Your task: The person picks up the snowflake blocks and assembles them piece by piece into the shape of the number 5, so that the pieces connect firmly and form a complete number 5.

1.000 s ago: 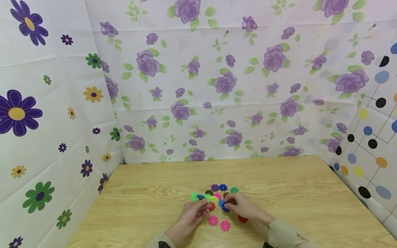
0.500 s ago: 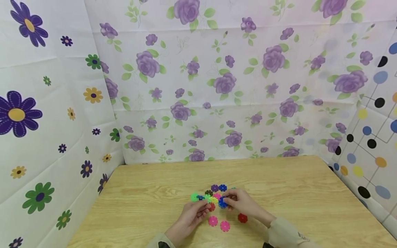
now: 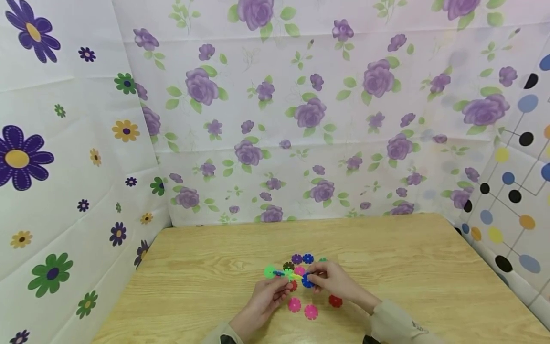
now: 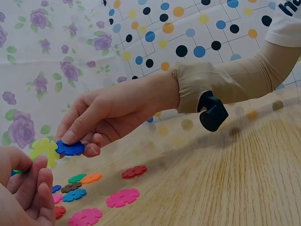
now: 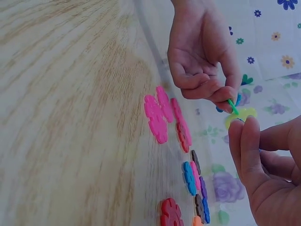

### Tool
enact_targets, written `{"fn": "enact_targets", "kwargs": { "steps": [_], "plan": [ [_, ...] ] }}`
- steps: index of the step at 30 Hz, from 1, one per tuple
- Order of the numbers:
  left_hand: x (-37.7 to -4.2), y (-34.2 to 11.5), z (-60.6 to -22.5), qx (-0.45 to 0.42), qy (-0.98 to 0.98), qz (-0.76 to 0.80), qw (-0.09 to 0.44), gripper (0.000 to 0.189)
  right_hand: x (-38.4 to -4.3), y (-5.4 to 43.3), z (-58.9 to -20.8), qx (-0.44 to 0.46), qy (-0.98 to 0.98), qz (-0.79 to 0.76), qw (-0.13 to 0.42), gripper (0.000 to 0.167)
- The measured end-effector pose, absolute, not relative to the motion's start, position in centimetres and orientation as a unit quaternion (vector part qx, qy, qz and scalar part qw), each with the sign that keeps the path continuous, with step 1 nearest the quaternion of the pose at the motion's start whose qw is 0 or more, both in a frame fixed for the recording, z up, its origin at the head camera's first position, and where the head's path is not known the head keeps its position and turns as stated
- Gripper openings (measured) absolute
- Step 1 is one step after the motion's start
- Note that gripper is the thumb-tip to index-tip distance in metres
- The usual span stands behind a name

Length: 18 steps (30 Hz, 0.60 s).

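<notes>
Centrally, above a wooden table (image 3: pixel 206 267), left hand (image 3: pixel 268 293) pinched a green disc (image 3: pixel 288 274) | right hand (image 3: pixel 333 281) pinched a blue disc (image 3: pixel 307 281) at right, seemingly touching the yellow disc (image 4: pixel 44 148) between | two pink discs (image 3: pixel 311 312) lay nearer

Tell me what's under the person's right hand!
Flat, flower-shaped plastic pieces: a green piece, orange piece, brown piece and light-blue piece, in the left wrist view. From the head view, the right hand covers the orange piece; only part of the green piece shows.
</notes>
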<state>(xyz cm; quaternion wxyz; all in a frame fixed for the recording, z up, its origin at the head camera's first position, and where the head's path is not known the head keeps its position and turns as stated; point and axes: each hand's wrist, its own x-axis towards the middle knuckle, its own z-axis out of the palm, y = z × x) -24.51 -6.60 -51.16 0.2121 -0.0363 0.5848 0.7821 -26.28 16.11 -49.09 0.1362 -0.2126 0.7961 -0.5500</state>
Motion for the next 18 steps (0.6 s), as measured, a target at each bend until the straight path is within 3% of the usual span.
{"fn": "enact_targets", "kwargs": {
  "steps": [11,18],
  "plan": [
    [-24.31,-6.35,-50.91,-0.04,0.592,0.779,0.201,0.032,-26.06,15.85,-48.79,-0.22,0.802,-0.544,0.112,0.017],
    [-24.24,-6.2,-50.43,-0.013,0.575,0.798,0.178,0.007,-25.78,15.46,-48.46,-0.222,0.805,-0.543,0.092,0.009]
  ]
}}
